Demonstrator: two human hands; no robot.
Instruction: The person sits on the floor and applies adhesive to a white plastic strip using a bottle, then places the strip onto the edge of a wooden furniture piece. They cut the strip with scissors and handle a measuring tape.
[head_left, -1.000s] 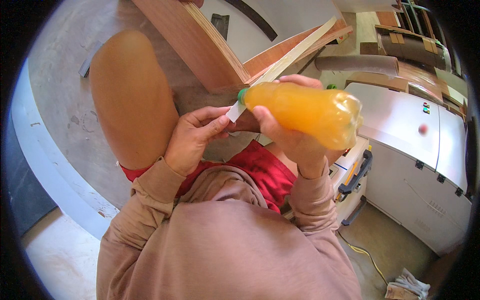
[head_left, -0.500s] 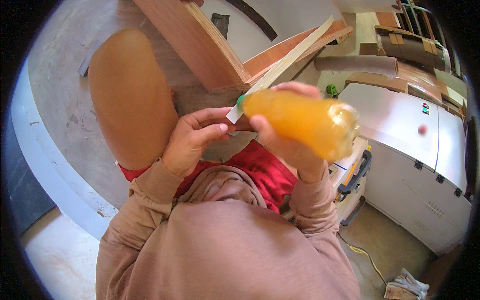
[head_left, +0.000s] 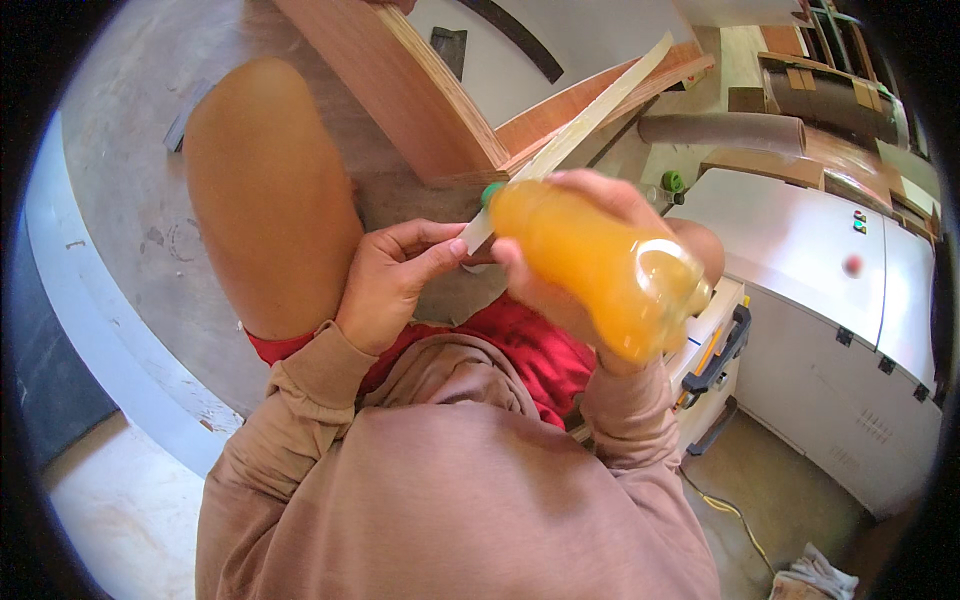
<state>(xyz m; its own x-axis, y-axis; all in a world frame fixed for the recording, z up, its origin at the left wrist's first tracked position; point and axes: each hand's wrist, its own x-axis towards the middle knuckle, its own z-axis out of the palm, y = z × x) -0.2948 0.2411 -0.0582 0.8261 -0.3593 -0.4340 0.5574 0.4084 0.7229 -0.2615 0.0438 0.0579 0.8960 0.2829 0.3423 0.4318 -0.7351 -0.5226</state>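
Note:
My right hand (head_left: 560, 265) grips a clear plastic bottle (head_left: 595, 270) full of orange liquid, held on its side with its green cap (head_left: 491, 192) pointing away from me. My left hand (head_left: 395, 280) pinches the near end of a long pale thin strip (head_left: 570, 145) that runs up and to the right past the bottle's cap. Both hands are over my lap, above red shorts and a bare knee (head_left: 265, 190).
Wooden boards (head_left: 420, 100) lean in front of me on the concrete floor. A white machine cabinet (head_left: 830, 300) stands at the right, a yellow-and-black toolbox (head_left: 715, 345) beside my right elbow. A roll of brown paper (head_left: 720, 130) lies at the upper right.
My right hand has tipped the bottle a little, its base coming lower and nearer to me. The left hand keeps its pinch on the strip.

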